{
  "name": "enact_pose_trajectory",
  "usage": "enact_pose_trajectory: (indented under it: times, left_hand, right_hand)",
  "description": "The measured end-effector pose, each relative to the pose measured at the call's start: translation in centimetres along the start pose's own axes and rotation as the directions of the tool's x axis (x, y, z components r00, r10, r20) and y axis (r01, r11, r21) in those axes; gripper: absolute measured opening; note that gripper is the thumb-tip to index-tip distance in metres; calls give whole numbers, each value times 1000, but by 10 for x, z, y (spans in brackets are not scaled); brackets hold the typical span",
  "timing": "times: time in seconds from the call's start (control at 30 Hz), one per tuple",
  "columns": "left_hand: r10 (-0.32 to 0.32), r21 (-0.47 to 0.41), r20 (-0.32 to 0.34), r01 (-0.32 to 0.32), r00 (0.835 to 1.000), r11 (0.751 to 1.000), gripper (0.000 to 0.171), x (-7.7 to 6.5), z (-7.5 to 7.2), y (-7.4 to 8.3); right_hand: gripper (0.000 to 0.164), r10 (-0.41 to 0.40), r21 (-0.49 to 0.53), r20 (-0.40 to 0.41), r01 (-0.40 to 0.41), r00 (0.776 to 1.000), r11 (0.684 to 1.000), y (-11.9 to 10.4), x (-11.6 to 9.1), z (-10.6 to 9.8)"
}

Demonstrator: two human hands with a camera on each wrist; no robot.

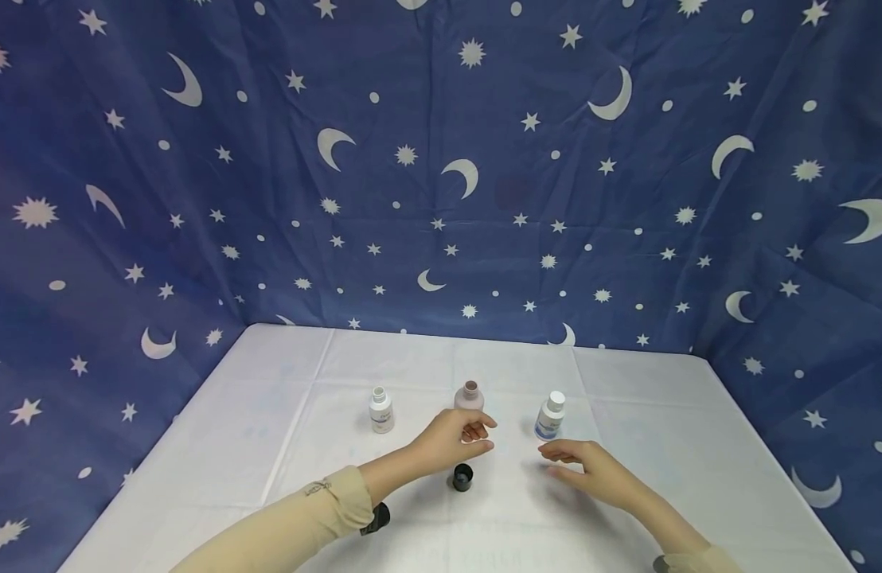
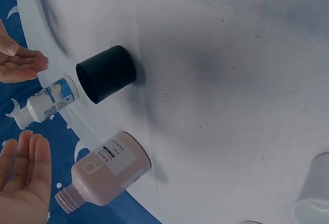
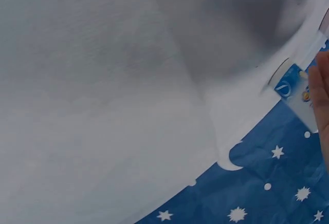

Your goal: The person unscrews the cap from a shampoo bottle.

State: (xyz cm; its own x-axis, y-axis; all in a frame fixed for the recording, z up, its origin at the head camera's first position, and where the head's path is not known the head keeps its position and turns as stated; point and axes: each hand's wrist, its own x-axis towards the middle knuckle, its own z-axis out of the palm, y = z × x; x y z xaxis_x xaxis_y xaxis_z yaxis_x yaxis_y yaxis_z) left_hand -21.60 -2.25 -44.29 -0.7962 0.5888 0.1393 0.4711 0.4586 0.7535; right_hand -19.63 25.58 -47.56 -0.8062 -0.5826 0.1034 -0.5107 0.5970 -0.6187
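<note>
My left hand (image 1: pixel 451 440) is held over the table just in front of a pink bottle (image 1: pixel 469 399), its fingers loosely bent and holding nothing. That bottle (image 2: pixel 110 168) has a bare threaded neck. Near a white bottle with a blue label (image 1: pixel 550 417) and a white cap, my right hand (image 1: pixel 587 471) hovers with relaxed fingers, also holding nothing. The right wrist view shows this bottle (image 3: pixel 294 89) partly behind the fingers (image 3: pixel 320 100). A black cap (image 1: pixel 462 477) stands on the table below my left hand, its hollow side showing.
Left of the pink bottle stands a white bottle (image 1: pixel 381 411) without a cap. Another black object (image 1: pixel 375 519) is partly hidden by my left sleeve. A white cloth (image 1: pixel 670 414) covers the table, and a blue curtain with moons and stars (image 1: pixel 441 175) hangs around it.
</note>
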Motion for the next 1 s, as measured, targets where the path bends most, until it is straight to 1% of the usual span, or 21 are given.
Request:
enact_pose_trajectory:
  times: [0.1, 0.2, 0.37, 0.53, 0.67, 0.77, 0.9, 1.0]
  left_hand:
    - [0, 26, 8, -1, 1000, 1000, 28, 2, 0, 2]
    - [0, 47, 15, -1, 1000, 999, 28, 4, 0, 4]
    - [9, 57, 15, -10, 1000, 998, 26, 8, 0, 8]
    - [37, 41, 19, -38, 999, 998, 25, 16, 2, 18]
    - [71, 69, 20, -72, 997, 995, 25, 24, 6, 25]
    - [90, 108, 18, -91, 996, 990, 25, 31, 9, 30]
    - [89, 146, 14, -90, 996, 985, 26, 41, 11, 34]
    - [93, 201, 18, -95, 995, 975, 27, 48, 12, 37]
  right_hand:
    - [28, -22, -49, -62, 19, 998, 999, 5, -4, -3]
    - [27, -41, -75, -107, 33, 993, 997, 7, -7, -8]
    - [27, -57, -98, -151, 43, 987, 994, 14, -10, -14]
    - [26, -58, -109, -190, 38, 980, 993, 24, -12, -17]
    - [27, 0, -116, -206, -24, 979, 993, 29, -13, -18]
    - [27, 22, -118, -226, -49, 974, 992, 33, -14, -18]
    - [25, 37, -111, -277, -70, 960, 991, 38, -13, -19]
    - [24, 63, -105, -314, -101, 947, 989, 40, -12, -20]
